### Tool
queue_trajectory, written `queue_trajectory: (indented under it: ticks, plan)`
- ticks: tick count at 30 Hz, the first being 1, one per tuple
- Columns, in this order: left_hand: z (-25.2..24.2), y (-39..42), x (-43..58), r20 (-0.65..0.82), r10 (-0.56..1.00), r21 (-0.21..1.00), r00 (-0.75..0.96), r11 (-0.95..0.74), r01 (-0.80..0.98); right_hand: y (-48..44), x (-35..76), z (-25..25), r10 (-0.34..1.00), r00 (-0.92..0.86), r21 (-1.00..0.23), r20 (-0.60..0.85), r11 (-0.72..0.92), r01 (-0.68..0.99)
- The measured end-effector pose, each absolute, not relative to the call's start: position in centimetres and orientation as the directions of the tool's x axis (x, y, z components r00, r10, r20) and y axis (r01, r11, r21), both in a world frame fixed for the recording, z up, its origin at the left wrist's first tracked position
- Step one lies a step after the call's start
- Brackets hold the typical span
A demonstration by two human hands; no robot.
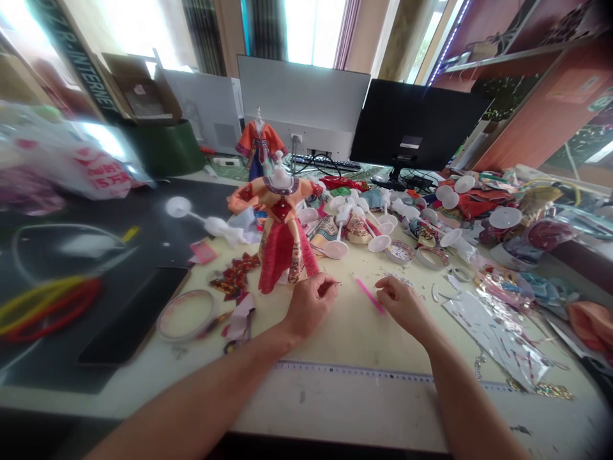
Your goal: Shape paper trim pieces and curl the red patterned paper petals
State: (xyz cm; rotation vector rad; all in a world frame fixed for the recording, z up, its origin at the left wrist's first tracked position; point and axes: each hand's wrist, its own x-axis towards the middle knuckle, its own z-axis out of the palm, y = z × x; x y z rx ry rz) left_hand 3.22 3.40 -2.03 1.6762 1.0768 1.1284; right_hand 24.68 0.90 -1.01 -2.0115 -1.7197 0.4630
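Diagonally on the desk point(335, 338), a pink stick point(370, 295) is laid flat, its long axis run from far-left to near-right. The right hand point(400, 301) is rested just beside its near end, loosely curled, with nothing gripped. The left hand point(310, 301) is seen pinched (whether anything is held cannot be told).

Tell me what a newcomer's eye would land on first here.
The doll mannequin in a red dress stands mid-table, just beyond the curled left hand. The right hand rests beside a pink stick on the pale mat. Farther right, a heap of white stands and tiny garments spreads in front of the dark monitor.
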Motion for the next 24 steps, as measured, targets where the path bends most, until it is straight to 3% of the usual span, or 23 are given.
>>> queue_trajectory:
  ticks: [14, 24]
  plan:
    - [-2.03, 3.37, 3.28, 0.260, 0.935, 0.927, 0.240, -0.311, 0.208, 1.00, 24.83, -1.43, 0.992, 0.123, -0.612, 0.039, -0.074, 0.788]
    - [-1.90, 3.22, 3.28, 0.269, 0.931, 0.921, 0.246, -0.323, 0.216, 0.99, 24.58, -1.15, 0.990, 0.135, -0.514, -0.029, -0.130, 0.848]
